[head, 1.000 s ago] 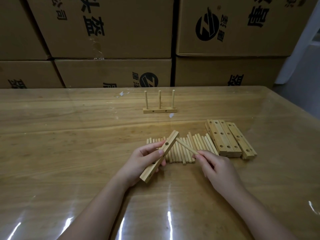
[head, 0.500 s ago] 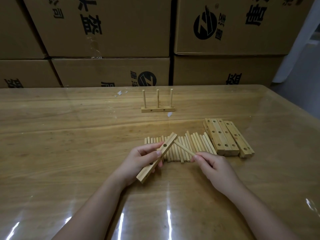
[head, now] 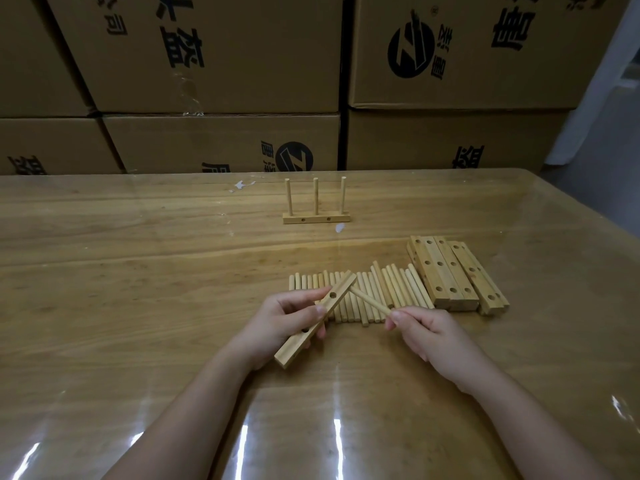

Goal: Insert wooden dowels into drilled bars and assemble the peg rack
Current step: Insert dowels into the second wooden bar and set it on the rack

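The left hand (head: 280, 323) has its fingers (head: 300, 296) curled round a wooden bar (head: 298, 344) with holes, held slanted over the desk (head: 138, 271). The right hand (head: 429, 337) pinches one dowel (head: 369, 301) by its near end. The dowel's far tip touches the bar near its top end. A row of dowels (head: 388, 285) lies just behind, beside a stack of bars (head: 450, 271). A peg bar (head: 316, 216) with three pegs stands farther back.

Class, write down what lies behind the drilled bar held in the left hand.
Behind the drilled bar, gripped by the left hand, a row of loose dowels lies on the table. The bar and hand cover parts of several dowels.
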Available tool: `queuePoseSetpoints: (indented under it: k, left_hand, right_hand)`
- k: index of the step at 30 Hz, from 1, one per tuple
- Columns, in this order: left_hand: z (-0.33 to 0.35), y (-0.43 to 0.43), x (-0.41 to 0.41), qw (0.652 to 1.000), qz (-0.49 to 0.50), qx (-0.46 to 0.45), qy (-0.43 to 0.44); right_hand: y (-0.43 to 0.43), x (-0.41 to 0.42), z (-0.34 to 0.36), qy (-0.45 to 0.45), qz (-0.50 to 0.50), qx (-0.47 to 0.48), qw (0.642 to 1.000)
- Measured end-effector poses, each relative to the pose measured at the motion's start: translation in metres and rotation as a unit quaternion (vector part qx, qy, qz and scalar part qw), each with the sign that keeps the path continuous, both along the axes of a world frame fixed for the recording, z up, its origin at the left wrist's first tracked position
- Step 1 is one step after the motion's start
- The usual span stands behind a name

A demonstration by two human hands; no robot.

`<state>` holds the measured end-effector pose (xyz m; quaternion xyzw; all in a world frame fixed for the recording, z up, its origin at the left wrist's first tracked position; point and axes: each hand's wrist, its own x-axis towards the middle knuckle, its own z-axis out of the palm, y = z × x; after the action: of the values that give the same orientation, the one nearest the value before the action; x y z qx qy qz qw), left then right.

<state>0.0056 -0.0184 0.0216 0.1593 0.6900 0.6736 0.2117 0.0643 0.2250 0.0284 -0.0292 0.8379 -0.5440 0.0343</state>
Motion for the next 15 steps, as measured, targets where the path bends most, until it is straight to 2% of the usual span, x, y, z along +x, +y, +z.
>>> queuePoseSetpoints:
  k: [9,15]
  left_hand:
    - [0.000,0.005,-0.001,0.998,0.034,0.052,-0.016]
    - [0.000,0.004,-0.002,0.996,0.032,0.074,-0.030]
  right_hand:
    - [-0.012,-0.003,0.000,0.121,-0.032,-0.021,0.992]
    - [-0.005,-0.001,0.001,0.208,-0.051,0.119,0.970]
